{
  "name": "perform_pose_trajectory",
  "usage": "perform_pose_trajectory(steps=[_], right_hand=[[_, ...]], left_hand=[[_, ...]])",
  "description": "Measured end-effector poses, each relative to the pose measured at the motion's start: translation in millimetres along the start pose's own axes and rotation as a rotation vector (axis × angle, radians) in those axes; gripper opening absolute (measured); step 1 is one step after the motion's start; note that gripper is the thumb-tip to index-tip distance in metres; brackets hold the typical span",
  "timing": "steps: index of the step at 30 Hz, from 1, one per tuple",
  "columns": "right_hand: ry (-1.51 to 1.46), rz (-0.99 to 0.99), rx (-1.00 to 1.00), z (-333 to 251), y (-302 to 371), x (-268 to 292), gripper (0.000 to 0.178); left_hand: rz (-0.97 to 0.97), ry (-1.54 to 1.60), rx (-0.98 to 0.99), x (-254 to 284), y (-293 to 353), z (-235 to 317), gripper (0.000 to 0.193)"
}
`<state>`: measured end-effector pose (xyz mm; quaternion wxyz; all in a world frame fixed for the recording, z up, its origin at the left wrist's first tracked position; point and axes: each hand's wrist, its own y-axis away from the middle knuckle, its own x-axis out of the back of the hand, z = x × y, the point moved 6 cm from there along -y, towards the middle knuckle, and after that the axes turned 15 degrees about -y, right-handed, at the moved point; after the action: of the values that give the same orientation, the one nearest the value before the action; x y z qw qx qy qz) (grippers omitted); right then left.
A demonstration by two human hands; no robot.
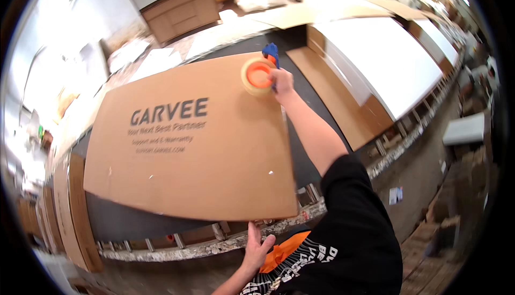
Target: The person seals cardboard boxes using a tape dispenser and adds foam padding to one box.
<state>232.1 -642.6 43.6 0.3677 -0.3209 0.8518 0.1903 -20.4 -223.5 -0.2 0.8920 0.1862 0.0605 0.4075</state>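
The right grip [282, 80] is closed around a tape dispenser [258, 76] with a blue head, an orange hub and a wide ring of pale, yellowish tape, held at the far right corner of the big carton [230, 161]. The left grip [257, 249] is spread, thumb apart from the fingers, at the carton's near edge; I can't tell whether it touches.

The carton is plain brown, broad and flat, with dark print on the left half of its top and a few small pale flecks. The dispenser hides part of its far right corner, and the right forearm [316, 128] reaches past its right edge.

To the carton's right is an open box [327, 94] with a large white panel [383, 59]; to its left, cartons on edge [68, 209] stand close by. Beyond it is a brown, cabinet-like piece [182, 13].

Under the carton runs a dark conveyor belt [118, 220] with metal rollers along its worn near rail. Right of the carton, past the rail, a scrap [396, 196] lies on the grey floor [416, 179]; the far side is glaringly bright.
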Motion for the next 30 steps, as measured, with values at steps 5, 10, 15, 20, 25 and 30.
perform_pose_trajectory(steps=[5, 10, 15, 20, 25, 30], right_hand=[[0.482, -0.237, -0.098, 29, 86, -22, 0.055], [0.807, -0.225, -0.1, 57, 154, -41, 0.061], [1.322, 0.125, 0.417, 19, 313, -32, 0.062], [1.526, 0.62, 0.531, 39, 383, 37, 0.053], [1.615, 0.718, 0.614, 53, 382, 35, 0.051], [1.55, 0.531, 0.772, 40, 341, 22, 0.048]], left_hand=[[0.538, 0.009, -0.108, 154, -19, -7, 0.05], [1.083, 0.022, 0.119, 410, -43, -41, 0.074], [1.133, 0.059, -0.018, 649, -53, -36, 0.053], [0.945, 0.099, -0.029, 703, -125, -27, 0.063], [0.836, 0.234, -0.142, 711, -133, -41, 0.059], [0.911, 0.258, -0.118, 710, -77, -60, 0.054]])
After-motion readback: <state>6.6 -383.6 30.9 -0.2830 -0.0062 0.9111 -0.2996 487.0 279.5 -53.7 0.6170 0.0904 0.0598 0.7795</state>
